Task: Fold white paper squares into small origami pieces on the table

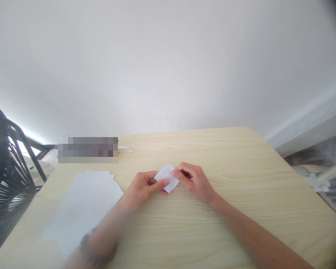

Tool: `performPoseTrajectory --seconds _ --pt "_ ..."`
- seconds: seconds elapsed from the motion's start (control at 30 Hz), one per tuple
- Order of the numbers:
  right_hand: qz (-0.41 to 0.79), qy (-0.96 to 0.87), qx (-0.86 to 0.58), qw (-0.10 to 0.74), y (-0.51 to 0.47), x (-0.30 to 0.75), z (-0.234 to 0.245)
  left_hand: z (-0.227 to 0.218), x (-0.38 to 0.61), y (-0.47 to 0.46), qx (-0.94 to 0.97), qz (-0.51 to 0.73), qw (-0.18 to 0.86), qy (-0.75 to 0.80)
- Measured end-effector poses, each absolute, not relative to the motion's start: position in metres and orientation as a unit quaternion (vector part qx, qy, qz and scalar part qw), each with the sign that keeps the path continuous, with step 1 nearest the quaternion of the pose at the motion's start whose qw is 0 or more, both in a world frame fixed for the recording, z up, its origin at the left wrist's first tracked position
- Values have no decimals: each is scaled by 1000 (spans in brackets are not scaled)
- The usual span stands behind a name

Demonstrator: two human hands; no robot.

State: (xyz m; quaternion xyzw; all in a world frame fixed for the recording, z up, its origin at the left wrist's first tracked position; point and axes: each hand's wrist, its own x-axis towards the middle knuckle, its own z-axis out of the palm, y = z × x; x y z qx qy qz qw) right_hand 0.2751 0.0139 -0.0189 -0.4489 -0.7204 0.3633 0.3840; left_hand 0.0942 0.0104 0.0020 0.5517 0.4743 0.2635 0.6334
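Between my two hands is a small folded piece of white paper (167,174), shaped like a diamond with crease lines on its face. My left hand (145,186) grips its left and lower part, thumb on top and fingers underneath. At the upper right edge, my right hand (192,180) pinches the paper between thumb and fingers. Both hands are just over the wooden table (240,224), near its middle. Left of my left forearm lies a loose stack of white paper sheets (84,201), partly covered by that arm.
A blurred-out item (86,150) sits at the table's back left, with a thin white loop (126,149) beside it. A dark woven chair (0,160) stands at the left edge. Behind the table rises a white wall (168,67).
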Motion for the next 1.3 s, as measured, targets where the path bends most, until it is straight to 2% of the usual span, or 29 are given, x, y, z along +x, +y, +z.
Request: performPoseTrajectory --seconds 0.4,0.73,1.3 --pt "367 -735 -432 372 13 275 -18 4 97 9 545 284 645 454" --pt "392 -746 -399 362 11 275 -14 4 97 9 596 302 589 455" --pt "333 -804 -374 320 9 272 -18 0 96 9 575 327 588 465"
